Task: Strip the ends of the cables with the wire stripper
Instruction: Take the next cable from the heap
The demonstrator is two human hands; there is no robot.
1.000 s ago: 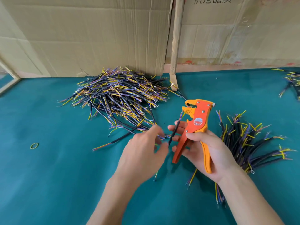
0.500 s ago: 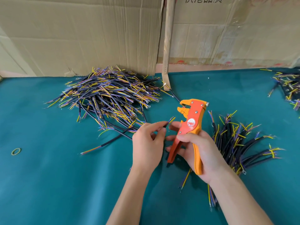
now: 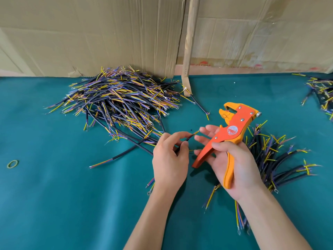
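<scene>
My right hand [image 3: 232,165] grips an orange wire stripper [image 3: 230,134] by its handles, jaws pointing up and left. My left hand [image 3: 169,157] pinches a short black cable [image 3: 191,137] whose coloured end points toward my right fingertips, just left of the stripper's handle. The cable's other end sticks out below my left wrist. A big heap of black cables with yellow and purple ends [image 3: 122,103] lies behind my left hand. A smaller pile of cables [image 3: 275,156] lies to the right of my right hand.
Green cloth [image 3: 54,195] covers the table. Cardboard sheets [image 3: 90,33] and a wooden slat [image 3: 189,51] stand along the back. A yellow rubber band [image 3: 12,163] lies at the far left. More cables [image 3: 322,92] sit at the right edge, and loose ones [image 3: 239,219] lie beside my right forearm.
My left hand has lifted one cable and turned its end up toward the stripper. The right hand with the stripper has barely moved; the camera shifted slightly left.
</scene>
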